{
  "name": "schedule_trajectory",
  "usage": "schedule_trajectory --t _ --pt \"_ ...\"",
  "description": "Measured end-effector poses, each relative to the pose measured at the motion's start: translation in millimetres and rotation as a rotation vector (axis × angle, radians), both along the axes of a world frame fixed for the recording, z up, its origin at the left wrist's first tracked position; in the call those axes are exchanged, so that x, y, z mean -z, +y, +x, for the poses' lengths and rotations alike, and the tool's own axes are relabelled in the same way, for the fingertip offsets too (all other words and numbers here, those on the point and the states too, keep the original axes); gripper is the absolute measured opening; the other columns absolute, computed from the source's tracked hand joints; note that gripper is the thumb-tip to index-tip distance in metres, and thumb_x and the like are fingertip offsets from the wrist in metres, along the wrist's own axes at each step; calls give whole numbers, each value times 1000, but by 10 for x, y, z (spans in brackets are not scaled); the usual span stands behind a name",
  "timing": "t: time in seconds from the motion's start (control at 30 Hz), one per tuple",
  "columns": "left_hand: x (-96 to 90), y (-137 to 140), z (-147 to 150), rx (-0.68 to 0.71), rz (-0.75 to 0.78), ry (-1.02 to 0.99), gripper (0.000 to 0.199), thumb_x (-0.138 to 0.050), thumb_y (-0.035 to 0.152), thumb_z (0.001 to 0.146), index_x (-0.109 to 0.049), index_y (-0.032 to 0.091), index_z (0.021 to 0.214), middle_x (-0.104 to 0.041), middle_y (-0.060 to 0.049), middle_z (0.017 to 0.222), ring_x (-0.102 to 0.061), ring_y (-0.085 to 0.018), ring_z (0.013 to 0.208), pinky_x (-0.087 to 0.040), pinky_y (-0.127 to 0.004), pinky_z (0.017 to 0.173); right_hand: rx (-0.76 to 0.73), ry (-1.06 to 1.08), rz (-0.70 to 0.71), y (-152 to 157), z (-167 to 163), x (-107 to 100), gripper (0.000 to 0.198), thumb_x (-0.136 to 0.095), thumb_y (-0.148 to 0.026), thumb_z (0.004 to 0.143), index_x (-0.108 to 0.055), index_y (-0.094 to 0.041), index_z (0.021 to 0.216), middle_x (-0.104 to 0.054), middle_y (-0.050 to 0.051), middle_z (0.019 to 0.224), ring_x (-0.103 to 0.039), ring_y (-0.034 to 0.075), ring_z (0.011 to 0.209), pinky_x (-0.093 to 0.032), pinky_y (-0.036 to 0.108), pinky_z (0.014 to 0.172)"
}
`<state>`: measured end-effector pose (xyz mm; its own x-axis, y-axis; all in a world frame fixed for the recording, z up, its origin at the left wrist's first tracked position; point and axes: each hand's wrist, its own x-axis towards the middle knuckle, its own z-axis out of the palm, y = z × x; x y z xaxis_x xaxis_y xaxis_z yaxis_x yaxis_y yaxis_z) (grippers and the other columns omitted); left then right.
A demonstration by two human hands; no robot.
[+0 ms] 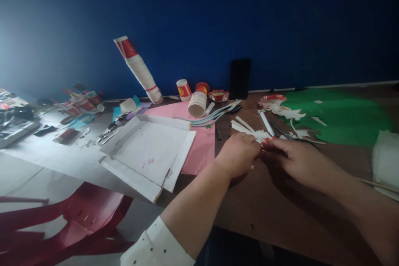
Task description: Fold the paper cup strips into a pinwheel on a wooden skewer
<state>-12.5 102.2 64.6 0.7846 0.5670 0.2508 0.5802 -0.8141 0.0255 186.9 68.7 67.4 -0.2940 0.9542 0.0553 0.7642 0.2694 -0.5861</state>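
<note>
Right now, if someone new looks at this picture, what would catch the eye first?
First, the left hand and right hand meeting over a cut paper cup with splayed white strips, at the table's centre. Behind, a tall stack of paper cups leans against the blue wall, and green paper lies at right.

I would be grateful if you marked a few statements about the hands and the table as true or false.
1. Both hands meet at a cut paper cup with splayed white strips. True.
2. The left hand rests on the pink sheet. False: it is on the brown table, beside the pink sheet.
3. A tall stack of paper cups leans against the blue wall. True.
4. The right hand holds scissors. False: it pinches the cut cup.
</note>
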Motion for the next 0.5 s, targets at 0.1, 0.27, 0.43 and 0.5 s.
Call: schedule_trajectory --t 0.1,0.27,0.43,0.5 --pt "3 2 1 -3 -4 5 12 -59 22 94 -68 14 93 -68 -9 94 -61 -24 94 -48 -36 84 -10 23 -17 10 6 -1 30 -57 -47 89 -74 -26 104 -79 6 98 -72 27 86 -51 35 72" --pt "9 0 7 -3 -11 -13 16 -55 22 96 -68 14 93 -67 -9 92 -61 -24 94 -47 -36 84 -29 43 -39 26 -4 -9 32 -53 -49 92 -73 -25 98 -79 5 95 -71 25 84 -50 35 72" --pt "9 -12 4 -3 -8 -27 15 -55 22 96 -67 13 94 -67 -9 92 -60 -24 92 -47 -37 83 -12 3 -26 19 -37 -30 37 -48 -52 93 -71 -24 89 -78 7 88 -69 24 77 -48 34 66" --pt "-3 -18 -1 -12 -7 -36 16 -54 22 96 -67 13 94 -67 -9 93 -60 -24 93 -48 -37 83 -3 -16 -10 16 -44 -24 36 -49 -51 93 -72 -24 88 -78 7 87 -69 24 76 -48 34 65"
